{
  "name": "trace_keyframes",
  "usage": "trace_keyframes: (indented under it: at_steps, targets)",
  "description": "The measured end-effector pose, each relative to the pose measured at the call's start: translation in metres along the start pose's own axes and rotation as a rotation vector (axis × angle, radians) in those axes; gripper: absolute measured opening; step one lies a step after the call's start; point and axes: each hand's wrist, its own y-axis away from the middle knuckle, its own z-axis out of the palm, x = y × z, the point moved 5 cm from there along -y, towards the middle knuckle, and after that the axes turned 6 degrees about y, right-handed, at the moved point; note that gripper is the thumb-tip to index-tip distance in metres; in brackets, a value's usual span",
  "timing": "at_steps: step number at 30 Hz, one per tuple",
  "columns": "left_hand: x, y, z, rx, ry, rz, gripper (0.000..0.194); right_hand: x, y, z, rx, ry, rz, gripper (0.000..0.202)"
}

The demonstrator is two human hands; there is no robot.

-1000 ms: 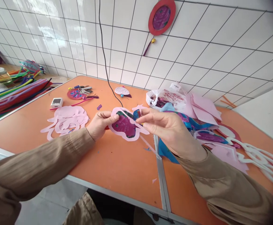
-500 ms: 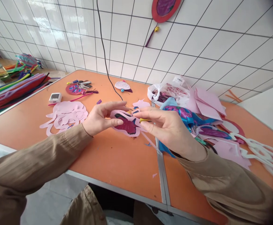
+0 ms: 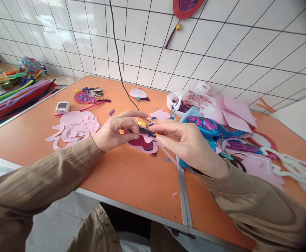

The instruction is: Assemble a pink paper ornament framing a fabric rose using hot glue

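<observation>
My left hand (image 3: 118,129) is closed, thumb and forefinger pinching the edge of a small dark-edged piece (image 3: 139,130) that looks like fabric. My right hand (image 3: 181,136) is also closed, its thumb and fingertips meeting at the right end of that dark piece, where a dark blue bit shows. Just below the fingers is a pink cut-out shape (image 3: 149,148) with a dark magenta centre. A yellow bell-like piece (image 3: 142,124) sits behind the fingers. Some brown tassel threads (image 3: 155,152) stick out at the cut-out's lower right. The fingers partly hide these pieces.
Pink cut-outs (image 3: 76,122) are piled at left beside a small white device (image 3: 63,107). Keys (image 3: 96,92) lie behind. On the right are a plastic bag (image 3: 195,103), blue patterned fabric (image 3: 208,127) and white cords (image 3: 294,164). A metal seam (image 3: 184,199) crosses the orange table.
My left thumb has come off the magenta centre, and the left fingers now pinch the dark-edged piece above the pink cut-out. The yellow bell-like piece shows more. My right hand stays nearly in place.
</observation>
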Motion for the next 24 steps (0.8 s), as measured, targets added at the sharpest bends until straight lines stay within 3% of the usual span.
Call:
trace_keyframes:
  at_steps: [5,11,16,18,20,24]
  targets:
    - [-0.007,-0.001,-0.001,-0.036,0.055,-0.043,0.01,-0.001,-0.001,0.001,-0.023,-0.065,0.084,0.023]
    - [-0.015,-0.004,-0.003,-0.06,0.127,-0.126,0.024,-0.007,-0.005,-0.008,-0.04,-0.066,0.047,0.018]
    - [-0.015,-0.006,-0.004,-0.085,0.117,-0.118,0.022,0.026,-0.016,-0.022,0.044,0.141,0.063,0.015]
    - [-0.015,-0.005,-0.004,-0.096,0.107,-0.122,0.024,0.047,-0.02,-0.02,-0.023,0.342,0.037,0.024]
    - [-0.015,-0.005,-0.005,-0.104,0.094,-0.12,0.025,0.067,-0.021,-0.013,-0.187,0.577,-0.015,0.04]
    - [-0.012,-0.005,-0.005,-0.11,0.065,-0.09,0.022,0.084,-0.016,0.0,-0.442,0.73,-0.097,0.061]
